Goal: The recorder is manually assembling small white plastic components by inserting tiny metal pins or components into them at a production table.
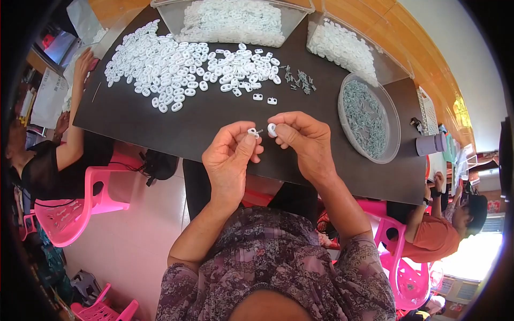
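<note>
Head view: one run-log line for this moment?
left hand: pinches small white piece with pin | right hand: pinches white ring piece | hands over dark table | white parts pile behind

- dark table [160,128]
- heap of white plastic pieces [176,64]
- two clear bins [176,16] of white pieces
- round clear dish [393,115] of small grey screws
- grey cup [431,144]
- pink plastic chairs [75,208]

Glossy white plastic pieces [182,59], matt dark tabletop [160,123], clear plastic bowl [395,124]
</note>
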Demonstrator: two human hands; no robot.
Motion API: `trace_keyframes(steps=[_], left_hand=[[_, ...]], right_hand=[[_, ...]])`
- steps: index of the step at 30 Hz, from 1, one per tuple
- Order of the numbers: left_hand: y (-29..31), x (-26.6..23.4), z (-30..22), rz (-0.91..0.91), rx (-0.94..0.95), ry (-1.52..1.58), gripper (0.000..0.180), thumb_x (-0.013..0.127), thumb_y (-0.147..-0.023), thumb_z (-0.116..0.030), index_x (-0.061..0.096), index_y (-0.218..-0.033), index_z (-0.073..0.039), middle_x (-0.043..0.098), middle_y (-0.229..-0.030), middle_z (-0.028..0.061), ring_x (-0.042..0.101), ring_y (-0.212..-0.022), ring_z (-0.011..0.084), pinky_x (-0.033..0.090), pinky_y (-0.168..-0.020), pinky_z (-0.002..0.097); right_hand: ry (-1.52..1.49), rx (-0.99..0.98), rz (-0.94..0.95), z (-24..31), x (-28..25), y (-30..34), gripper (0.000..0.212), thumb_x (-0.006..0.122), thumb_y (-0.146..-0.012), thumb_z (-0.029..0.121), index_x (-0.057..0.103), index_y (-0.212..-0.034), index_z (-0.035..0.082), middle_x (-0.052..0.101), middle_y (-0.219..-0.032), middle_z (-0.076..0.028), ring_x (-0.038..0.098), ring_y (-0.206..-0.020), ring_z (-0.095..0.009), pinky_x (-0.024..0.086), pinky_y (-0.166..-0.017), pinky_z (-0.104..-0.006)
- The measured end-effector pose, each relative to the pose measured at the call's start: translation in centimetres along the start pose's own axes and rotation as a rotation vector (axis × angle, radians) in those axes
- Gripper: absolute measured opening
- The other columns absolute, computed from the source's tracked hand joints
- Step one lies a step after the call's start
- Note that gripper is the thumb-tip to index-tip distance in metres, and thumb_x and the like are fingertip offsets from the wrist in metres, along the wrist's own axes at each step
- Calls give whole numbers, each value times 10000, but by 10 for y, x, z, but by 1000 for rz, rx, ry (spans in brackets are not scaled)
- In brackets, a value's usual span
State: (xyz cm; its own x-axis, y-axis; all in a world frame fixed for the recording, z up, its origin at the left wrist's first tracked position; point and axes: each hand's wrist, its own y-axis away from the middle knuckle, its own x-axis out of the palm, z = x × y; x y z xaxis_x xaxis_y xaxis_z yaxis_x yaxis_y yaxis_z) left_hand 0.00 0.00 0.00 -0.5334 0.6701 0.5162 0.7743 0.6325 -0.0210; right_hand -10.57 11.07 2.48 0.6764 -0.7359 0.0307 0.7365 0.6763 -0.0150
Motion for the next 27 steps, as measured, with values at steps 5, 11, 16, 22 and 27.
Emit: trace_keyframes(steps=[5,11,16,22,27], left_hand=[[7,5,-3,-4,17,-51,186,601,-875,-37,598,-1037,54,639,-849,100,598,-676,117,480,-562,219],[10,8,-7,-14,1,-133,169,596,-877,-36,602,-1018,57,639,-837,93,594,-668,108,472,-553,205],[9,8,-9,-18,-31,-161,167,594,-878,-38,603,-1013,59,637,-830,86,591,-669,103,469,-554,201],[9,7,-9,-18,-53,-168,167,592,-877,-38,603,-1012,60,635,-829,81,591,-669,102,468,-553,199],[8,7,-10,-23,-59,-191,160,587,-874,-28,605,-1008,60,637,-828,80,593,-671,102,471,-555,199]], right_hand=[[-25,-16,-37,3,1,2,157,604,-850,40,655,-988,-16,654,-816,-31,551,-683,-52,435,-608,-187],[-43,-17,-31,3,2,0,149,615,-842,37,658,-975,-16,651,-806,-28,548,-675,-51,430,-599,-182],[-73,-20,-27,2,5,1,150,621,-840,42,658,-973,-17,650,-804,-25,546,-674,-49,428,-598,-181],[-65,-27,-29,-1,7,2,150,620,-841,41,657,-974,-18,649,-811,-21,544,-682,-46,426,-606,-179],[-83,-53,-25,-2,10,2,151,617,-843,36,656,-977,-19,648,-827,-21,539,-695,-47,425,-622,-180]])
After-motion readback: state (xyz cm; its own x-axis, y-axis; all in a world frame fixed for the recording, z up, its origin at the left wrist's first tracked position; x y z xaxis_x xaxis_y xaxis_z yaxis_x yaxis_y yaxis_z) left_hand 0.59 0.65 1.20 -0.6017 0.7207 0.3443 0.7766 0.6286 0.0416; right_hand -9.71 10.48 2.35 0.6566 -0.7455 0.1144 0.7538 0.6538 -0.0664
